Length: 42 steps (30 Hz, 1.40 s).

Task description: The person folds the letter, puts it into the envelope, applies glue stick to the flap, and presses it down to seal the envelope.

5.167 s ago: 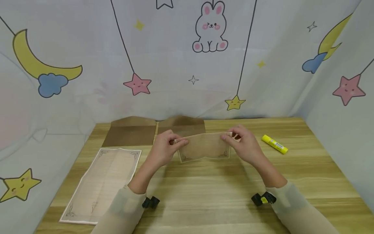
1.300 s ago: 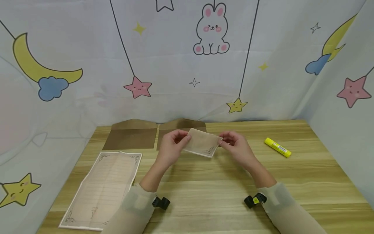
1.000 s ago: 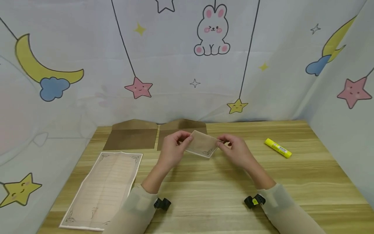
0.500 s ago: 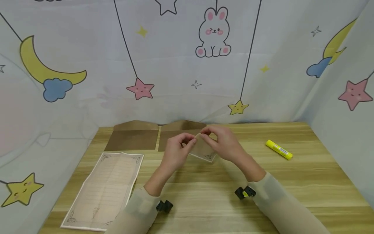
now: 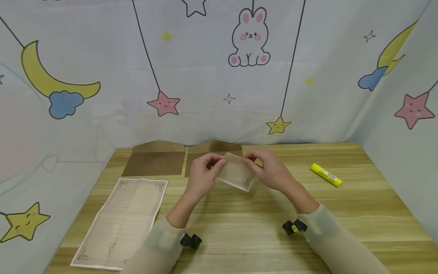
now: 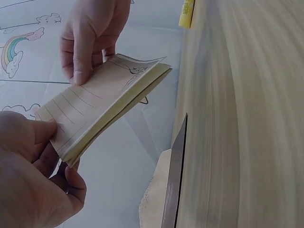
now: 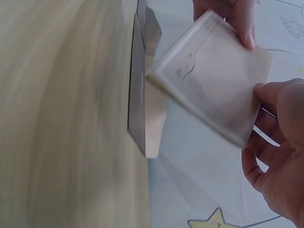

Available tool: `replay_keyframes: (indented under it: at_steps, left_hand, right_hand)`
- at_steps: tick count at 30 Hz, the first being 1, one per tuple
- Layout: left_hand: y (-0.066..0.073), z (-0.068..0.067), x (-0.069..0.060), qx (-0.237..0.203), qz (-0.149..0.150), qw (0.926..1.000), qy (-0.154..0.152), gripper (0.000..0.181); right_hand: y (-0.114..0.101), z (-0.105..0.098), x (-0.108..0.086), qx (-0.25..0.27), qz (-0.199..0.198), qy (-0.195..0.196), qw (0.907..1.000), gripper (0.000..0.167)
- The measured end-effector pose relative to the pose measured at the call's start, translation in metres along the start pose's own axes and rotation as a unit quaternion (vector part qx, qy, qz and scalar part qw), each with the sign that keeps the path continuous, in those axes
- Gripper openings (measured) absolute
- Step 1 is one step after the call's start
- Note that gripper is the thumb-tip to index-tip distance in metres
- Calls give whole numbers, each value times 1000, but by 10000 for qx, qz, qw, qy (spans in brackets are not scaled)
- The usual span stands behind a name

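Note:
A folded sheet of letter paper [image 5: 237, 170], beige with a pale border and corner scrolls, is held above the table between both hands. My left hand [image 5: 204, 173] pinches its left end between thumb and fingers. At the upper right edge, my right hand [image 5: 270, 169] grips it with the thumb in front. In the left wrist view the folded paper [image 6: 95, 104] shows ruled lines and several layers, slightly apart along one side. The right wrist view shows a scroll-printed face of the same paper [image 7: 218, 76].
Two brown envelopes with raised flaps lie at the back: a left envelope [image 5: 154, 163] and a right envelope [image 5: 193, 163], partly behind my left hand. A lined letter sheet [image 5: 119, 220] lies flat at left. A yellow glue stick [image 5: 326, 175] rests at right on the wooden table [image 5: 239, 236].
The paper has gone from a wide strip to a smaller folded piece. My right hand moved left along its top edge to near the left hand, then back right a little.

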State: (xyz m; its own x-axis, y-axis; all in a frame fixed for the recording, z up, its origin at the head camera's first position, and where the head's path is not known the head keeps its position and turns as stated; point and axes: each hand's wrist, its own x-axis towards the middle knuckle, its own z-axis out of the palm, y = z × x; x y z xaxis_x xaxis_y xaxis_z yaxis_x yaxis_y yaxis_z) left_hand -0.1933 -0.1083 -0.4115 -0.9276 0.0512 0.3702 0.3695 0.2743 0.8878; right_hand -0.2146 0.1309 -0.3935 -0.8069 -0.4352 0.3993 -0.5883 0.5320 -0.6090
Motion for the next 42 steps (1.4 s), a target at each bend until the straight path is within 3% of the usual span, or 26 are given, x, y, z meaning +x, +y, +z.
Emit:
replay_keyframes:
  at_steps: [6, 19, 31, 42]
  left_hand:
    - [1, -4, 1, -25, -55, 9998, 195, 10]
    - [0, -6, 3, 60, -75, 9998, 197, 10]
    - [-1, 5, -2, -45, -205, 9998, -44, 10]
    - [5, 9, -5, -161, -317, 9992, -184, 10]
  right_hand:
    - [18, -8, -14, -192, 293, -75, 9994, 7]
    - [29, -18, -23, -431, 229, -204, 9986, 8]
    - [2, -4, -2, -400, -192, -93, 9990, 8]
    - [-20, 8, 17, 101, -277, 34, 9996, 11]
